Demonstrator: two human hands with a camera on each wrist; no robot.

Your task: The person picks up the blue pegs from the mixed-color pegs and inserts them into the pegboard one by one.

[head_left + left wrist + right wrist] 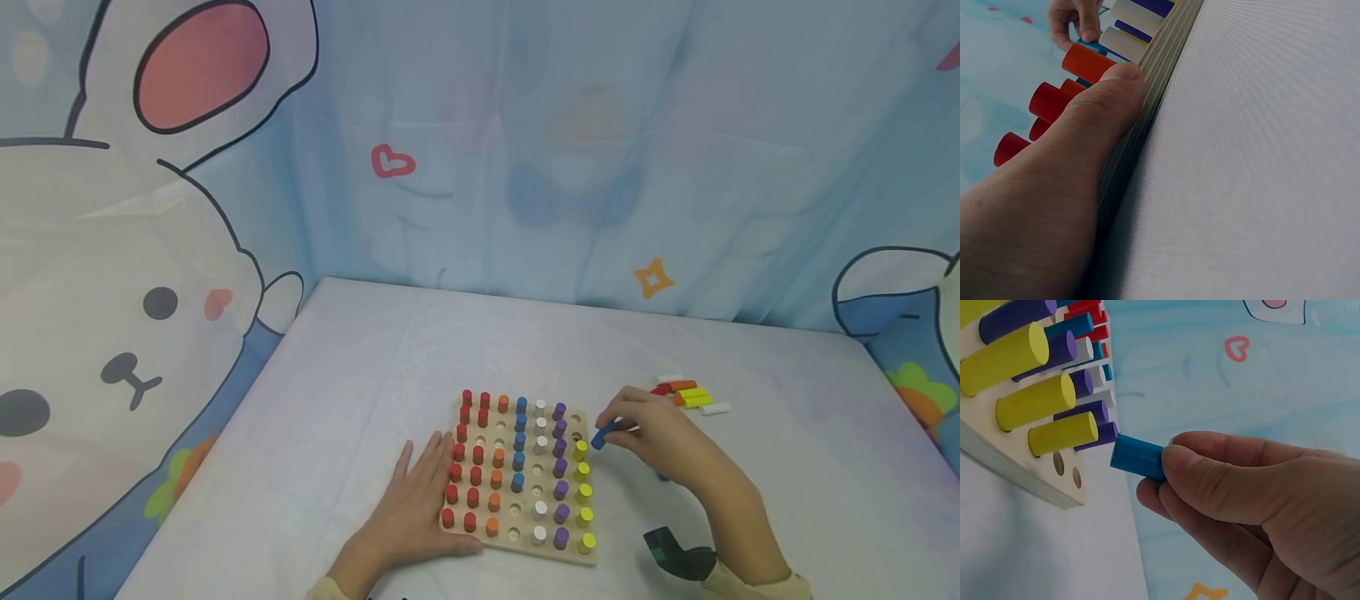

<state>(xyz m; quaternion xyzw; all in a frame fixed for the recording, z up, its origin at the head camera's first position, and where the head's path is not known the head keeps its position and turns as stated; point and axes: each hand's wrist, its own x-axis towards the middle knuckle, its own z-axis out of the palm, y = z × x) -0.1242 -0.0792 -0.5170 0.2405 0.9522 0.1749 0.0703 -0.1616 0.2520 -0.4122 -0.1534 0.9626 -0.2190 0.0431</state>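
Note:
A wooden pegboard [527, 546] lies on the table with rows of red, orange, blue, white, purple and yellow pegs standing in its holes. My left hand [420, 508] rests along the board's left side, fingers straight and thumb at the front edge. In the left wrist view the thumb [1104, 100] lies against the board's edge beside an orange peg [1087, 62]. My right hand [660, 433] pinches a blue peg [1137, 456] between thumb and fingers, off the board's right side. Two bare holes [1059, 464] show at the end of the yellow column.
Behind my right hand lies a loose group of white, red, orange and yellow pegs [693, 401]. Another blue peg [663, 477] shows partly under the right wrist. A dark strap piece [678, 557] hangs by the right sleeve. A printed curtain [480, 208] stands behind the white table.

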